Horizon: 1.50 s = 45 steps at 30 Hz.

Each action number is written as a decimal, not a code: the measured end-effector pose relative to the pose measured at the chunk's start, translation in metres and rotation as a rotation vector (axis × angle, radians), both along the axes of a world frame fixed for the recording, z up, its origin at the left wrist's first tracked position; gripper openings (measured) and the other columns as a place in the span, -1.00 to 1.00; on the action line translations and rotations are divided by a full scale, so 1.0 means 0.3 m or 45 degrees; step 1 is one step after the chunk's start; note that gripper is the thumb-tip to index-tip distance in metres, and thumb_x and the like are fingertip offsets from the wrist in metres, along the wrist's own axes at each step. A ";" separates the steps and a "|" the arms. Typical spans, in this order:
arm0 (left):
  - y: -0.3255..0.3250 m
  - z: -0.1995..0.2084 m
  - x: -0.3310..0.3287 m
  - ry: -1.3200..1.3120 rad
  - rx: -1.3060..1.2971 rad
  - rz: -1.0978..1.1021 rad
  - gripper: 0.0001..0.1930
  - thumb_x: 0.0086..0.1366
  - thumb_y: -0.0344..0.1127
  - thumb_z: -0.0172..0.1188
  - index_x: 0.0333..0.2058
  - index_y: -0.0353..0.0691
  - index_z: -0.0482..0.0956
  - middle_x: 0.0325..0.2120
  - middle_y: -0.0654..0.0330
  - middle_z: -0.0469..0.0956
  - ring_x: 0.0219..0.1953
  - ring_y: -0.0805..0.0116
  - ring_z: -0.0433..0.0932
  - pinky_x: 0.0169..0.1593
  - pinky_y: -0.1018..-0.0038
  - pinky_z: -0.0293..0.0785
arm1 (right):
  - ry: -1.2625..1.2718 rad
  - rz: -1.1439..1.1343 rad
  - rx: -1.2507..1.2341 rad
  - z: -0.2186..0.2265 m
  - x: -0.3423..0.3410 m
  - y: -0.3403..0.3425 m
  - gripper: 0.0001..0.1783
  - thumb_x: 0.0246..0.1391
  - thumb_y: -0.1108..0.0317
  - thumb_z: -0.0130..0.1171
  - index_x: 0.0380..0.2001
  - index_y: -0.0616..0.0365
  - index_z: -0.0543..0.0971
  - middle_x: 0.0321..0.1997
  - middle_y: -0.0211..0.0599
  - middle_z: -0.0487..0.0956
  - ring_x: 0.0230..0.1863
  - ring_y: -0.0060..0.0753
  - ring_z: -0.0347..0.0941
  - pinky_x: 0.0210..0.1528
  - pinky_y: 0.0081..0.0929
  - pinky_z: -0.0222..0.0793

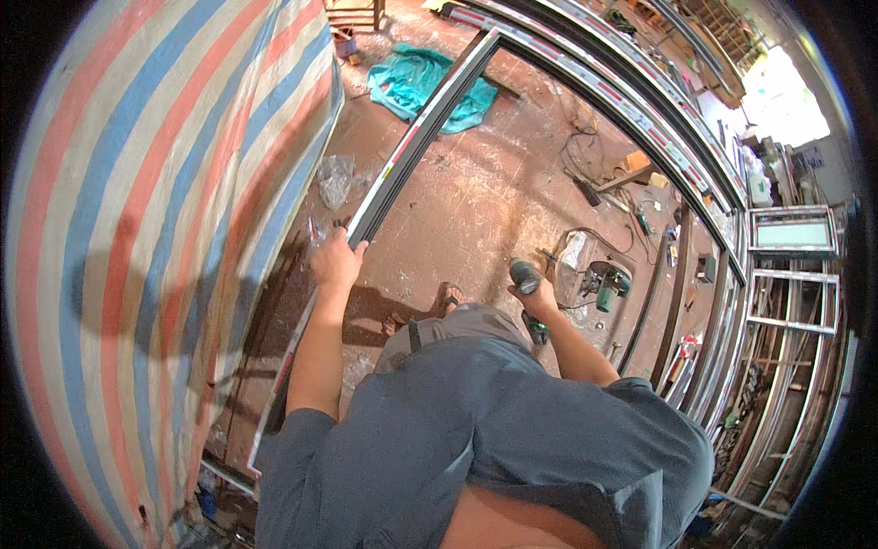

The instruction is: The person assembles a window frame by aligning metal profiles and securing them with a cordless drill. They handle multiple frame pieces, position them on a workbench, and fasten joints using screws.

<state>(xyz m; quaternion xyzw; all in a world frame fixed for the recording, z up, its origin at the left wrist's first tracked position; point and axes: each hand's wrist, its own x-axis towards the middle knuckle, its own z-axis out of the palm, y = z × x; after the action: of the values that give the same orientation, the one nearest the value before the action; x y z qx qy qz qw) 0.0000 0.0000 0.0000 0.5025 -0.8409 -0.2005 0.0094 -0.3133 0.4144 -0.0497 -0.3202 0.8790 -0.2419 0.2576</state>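
Observation:
A large rectangular metal frame (400,176), dark on its inner side and covered with patterned protective film on its outer face, stands around me. My left hand (337,263) is closed over its left bar, with the fingers wrapped on the edge. In my right hand (541,300) is a cordless drill (525,276), gripped by the handle. The drill's dark rounded body shows above the fist and its green-and-black base shows below it. It is held inside the frame's outline, apart from the bars. Its bit cannot be made out.
A striped tarp (137,229) hangs along the left. On the dusty floor lie a teal cloth (412,80), a clear plastic bag (336,181), a green power tool (607,285), and looping cables (622,240). More metal frames (791,297) and long profiles crowd the right side.

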 end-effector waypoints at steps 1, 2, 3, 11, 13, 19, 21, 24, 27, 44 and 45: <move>0.022 0.027 -0.022 0.016 0.031 0.057 -0.28 0.31 0.21 0.54 0.24 -0.18 0.65 0.05 -0.17 0.79 0.08 -0.27 0.79 0.16 -0.12 0.68 | -0.009 -0.019 -0.010 0.064 -0.009 -0.031 -0.23 0.14 -0.08 0.66 0.30 0.09 0.70 0.18 0.06 0.81 0.26 0.02 0.76 0.30 -0.08 0.63; 0.043 0.031 -0.036 0.036 0.062 0.127 -0.30 0.32 0.19 0.54 0.22 -0.22 0.65 0.04 -0.17 0.79 0.06 -0.28 0.79 0.14 -0.11 0.69 | -0.013 -0.026 -0.019 0.131 -0.014 -0.068 -0.22 0.11 -0.07 0.69 0.28 0.11 0.71 0.15 0.06 0.82 0.23 0.03 0.77 0.25 -0.08 0.63; -0.007 -0.014 0.093 -0.005 -0.068 0.152 -0.24 0.22 0.24 0.60 0.19 -0.21 0.67 0.00 -0.18 0.80 0.04 -0.27 0.80 0.13 -0.08 0.70 | -0.141 0.029 -0.058 0.063 0.103 -0.168 -0.23 0.09 -0.06 0.70 0.27 0.11 0.71 0.13 0.06 0.82 0.20 0.05 0.78 0.23 -0.08 0.63; 0.066 -0.066 -0.073 -0.180 -0.242 0.213 -0.05 -0.15 0.27 0.76 0.13 -0.14 0.58 -0.08 -0.04 0.79 -0.05 -0.16 0.81 0.07 -0.02 0.75 | -0.506 0.595 -0.562 0.062 0.002 -0.409 -0.28 0.07 0.20 0.75 0.26 0.18 0.70 0.14 -0.11 0.83 0.12 -0.30 0.79 0.23 -0.27 0.66; 0.034 -0.084 -0.104 -0.272 -0.184 0.270 -0.15 -0.15 0.19 0.76 0.04 -0.13 0.58 -0.12 -0.06 0.79 -0.05 -0.16 0.81 0.07 -0.04 0.75 | -0.491 0.698 -0.487 -0.044 -0.017 -0.466 -0.17 0.04 0.16 0.77 0.35 0.14 0.64 0.19 -0.19 0.81 0.14 -0.30 0.77 0.27 -0.30 0.64; 0.038 -0.006 -0.199 -0.328 -0.085 0.403 -0.24 -0.09 0.17 0.73 0.07 -0.07 0.77 -0.10 -0.09 0.83 0.01 -0.11 0.82 0.15 0.00 0.75 | -0.161 1.039 -0.698 -0.198 -0.011 -0.634 -0.08 0.00 0.12 0.79 0.40 0.09 0.59 0.14 -0.27 0.80 0.13 -0.25 0.77 0.25 -0.26 0.66; 0.053 -0.043 -0.171 -0.302 -0.140 0.393 -0.22 -0.11 0.21 0.75 0.05 -0.07 0.78 -0.12 -0.09 0.83 -0.02 -0.14 0.83 0.13 -0.01 0.76 | -0.327 0.980 -0.757 -0.253 0.007 -0.676 -0.08 0.00 0.15 0.79 0.39 0.12 0.59 0.13 -0.28 0.81 0.11 -0.28 0.77 0.24 -0.26 0.67; 0.041 -0.098 -0.181 -0.344 -0.216 0.360 -0.21 -0.12 0.21 0.76 0.06 -0.07 0.78 -0.13 -0.10 0.83 -0.06 -0.18 0.83 0.08 -0.03 0.77 | -0.696 0.801 -0.761 -0.298 0.053 -0.731 -0.12 0.01 0.25 0.78 0.38 0.17 0.59 0.13 -0.27 0.81 0.09 -0.35 0.76 0.22 -0.30 0.67; 0.042 -0.108 -0.183 -0.334 -0.254 0.360 -0.19 -0.11 0.20 0.74 0.10 -0.07 0.78 -0.11 -0.14 0.83 -0.05 -0.21 0.83 0.07 -0.06 0.76 | -0.743 0.766 -0.974 -0.380 0.085 -0.779 -0.16 0.01 0.34 0.78 0.34 0.20 0.61 0.12 -0.26 0.81 0.05 -0.41 0.75 0.17 -0.36 0.68; 0.041 -0.132 -0.198 -0.396 -0.381 0.356 -0.29 -0.21 0.18 0.68 -0.13 -0.20 0.82 -0.18 -0.11 0.81 -0.03 -0.11 0.80 0.13 0.01 0.72 | -0.359 0.820 -1.050 -0.576 0.102 -0.788 -0.09 -0.05 0.22 0.82 0.36 0.16 0.62 0.10 -0.30 0.82 0.04 -0.44 0.76 0.14 -0.38 0.69; 0.043 -0.133 -0.199 -0.378 -0.387 0.354 -0.29 -0.21 0.18 0.68 -0.13 -0.19 0.82 -0.17 -0.11 0.81 -0.04 -0.11 0.80 0.12 0.02 0.73 | -0.302 0.852 -1.050 -0.579 0.100 -0.793 -0.10 -0.05 0.23 0.82 0.35 0.16 0.63 0.10 -0.30 0.82 0.04 -0.45 0.76 0.14 -0.39 0.69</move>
<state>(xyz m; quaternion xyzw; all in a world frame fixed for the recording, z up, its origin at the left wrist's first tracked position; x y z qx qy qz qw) -0.0598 0.0128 -0.0400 0.6300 -0.7765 0.0075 -0.0113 -0.2833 0.1764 -0.2233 -0.6274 0.5262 -0.5059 0.2712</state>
